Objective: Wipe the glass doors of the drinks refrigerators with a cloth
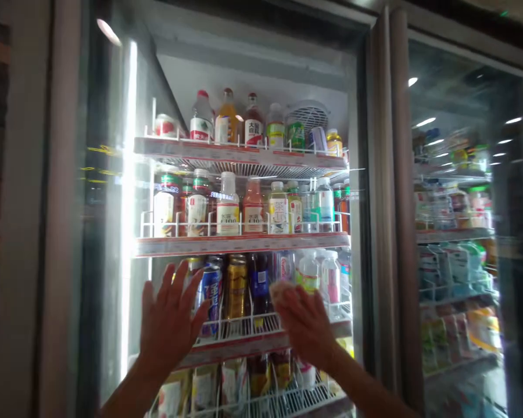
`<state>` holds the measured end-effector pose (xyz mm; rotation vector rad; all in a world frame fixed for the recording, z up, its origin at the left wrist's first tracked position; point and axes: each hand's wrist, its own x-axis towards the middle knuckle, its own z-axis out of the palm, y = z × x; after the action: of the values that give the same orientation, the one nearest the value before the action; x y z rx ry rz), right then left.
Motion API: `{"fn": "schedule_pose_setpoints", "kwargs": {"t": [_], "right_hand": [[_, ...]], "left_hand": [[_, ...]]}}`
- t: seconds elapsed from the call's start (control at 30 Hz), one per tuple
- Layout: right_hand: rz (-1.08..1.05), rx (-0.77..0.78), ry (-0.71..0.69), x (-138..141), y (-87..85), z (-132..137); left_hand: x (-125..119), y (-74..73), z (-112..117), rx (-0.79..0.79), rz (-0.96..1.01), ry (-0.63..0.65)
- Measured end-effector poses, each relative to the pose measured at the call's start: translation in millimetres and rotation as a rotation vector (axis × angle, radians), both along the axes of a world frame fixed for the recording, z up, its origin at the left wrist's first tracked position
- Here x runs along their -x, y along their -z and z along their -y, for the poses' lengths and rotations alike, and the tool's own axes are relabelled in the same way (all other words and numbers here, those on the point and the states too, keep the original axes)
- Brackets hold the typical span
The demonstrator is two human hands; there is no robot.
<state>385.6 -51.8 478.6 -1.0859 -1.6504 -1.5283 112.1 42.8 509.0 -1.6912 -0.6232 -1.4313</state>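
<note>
The glass door (pixel 253 64) of a lit drinks fridge stands in front of me, with reflections across it. My left hand (pixel 169 313) is raised at the lower left, fingers spread and palm toward the glass. Nothing shows in it; whether it touches the pane I cannot tell. Lower right of centre, my right hand (pixel 305 319) presses a pale crumpled cloth (pixel 283 292) toward the glass under its fingers. That hand is slightly blurred. Behind the hands, a blue can (pixel 211 290) and a gold can (pixel 236 287) stand on a shelf.
Bottles line the upper shelf (pixel 244 152) and the middle shelf (pixel 244 244). A bright light strip (pixel 129 203) runs down the left inside. On the right, past a metal door frame (pixel 401 203), stands a second glass door (pixel 453 87) with stocked shelves behind it.
</note>
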Motion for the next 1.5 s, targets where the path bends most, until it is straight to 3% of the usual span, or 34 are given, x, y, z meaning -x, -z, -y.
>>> {"fn": "schedule_pose_setpoints", "kwargs": {"t": [0.07, 0.13, 0.27, 0.3, 0.43, 0.57, 0.6, 0.67, 0.73, 0.77, 0.87, 0.93, 1.07, 1.23, 1.4, 1.5], "right_hand": [[-0.172, -0.101, 0.002, 2.4, -11.9, -0.4], [-0.221, -0.099, -0.011, 4.9, -20.1, -1.1], [0.322, 0.15, -0.119, 13.0, -18.9, -1.8], [0.348, 0.156, -0.125, 13.5, -19.4, -2.1], [0.003, 0.065, -0.072, 10.0, -20.2, -1.6], [0.468, 0.261, -0.148, 0.4, -8.6, 5.0], [0.498, 0.269, -0.149, -4.3, -9.8, 6.8], [0.307, 0.178, -0.121, -16.9, -18.7, 9.7], [0.07, 0.079, -0.085, -32.5, -27.7, 12.7], [0.06, 0.068, -0.086, -40.7, -29.2, 14.8], [0.4, 0.166, -0.141, -64.1, -23.6, 23.5], [0.457, 0.187, -0.135, -77.9, -22.1, 28.8], [0.0, 0.038, -0.063, -98.0, -29.3, 33.5], [0.352, 0.166, -0.151, -107.9, -19.4, 35.9], [-0.065, 0.03, -0.096, -107.6, -10.5, 36.6], [0.249, 0.156, -0.176, -106.1, 9.4, 38.9]], "left_hand": [[-2.0, -0.1, 2.1, -0.017, 0.008, -0.017], [-3.6, 0.6, 3.8, -0.027, 0.013, -0.038], [-3.9, 9.2, 6.7, 0.0, 0.021, -0.065], [-3.8, 13.0, 7.6, 0.01, 0.016, -0.065], [-4.3, 31.0, 13.4, 0.042, 0.022, -0.102], [-7.4, 46.5, 22.3, 0.063, 0.008, -0.154], [-9.1, 49.8, 24.7, 0.071, -0.001, -0.16], [-14.5, 55.6, 29.8, 0.09, -0.002, -0.163], [-22.9, 59.7, 35.3, 0.106, 0.023, -0.156], [-28.1, 60.9, 38.1, 0.109, 0.028, -0.15], [-47.2, 61.0, 46.5, 0.103, -0.017, -0.118], [-62.7, 58.9, 51.6, 0.098, -0.049, -0.089], [-100.8, 53.6, 61.1, 0.091, -0.025, -0.065], [-143.4, 51.6, 69.8, 0.113, -0.062, -0.034], [-155.7, 54.6, 72.2, 0.114, -0.017, -0.018], [-155.3, 62.3, 73.6, 0.133, -0.013, -0.008]]}}
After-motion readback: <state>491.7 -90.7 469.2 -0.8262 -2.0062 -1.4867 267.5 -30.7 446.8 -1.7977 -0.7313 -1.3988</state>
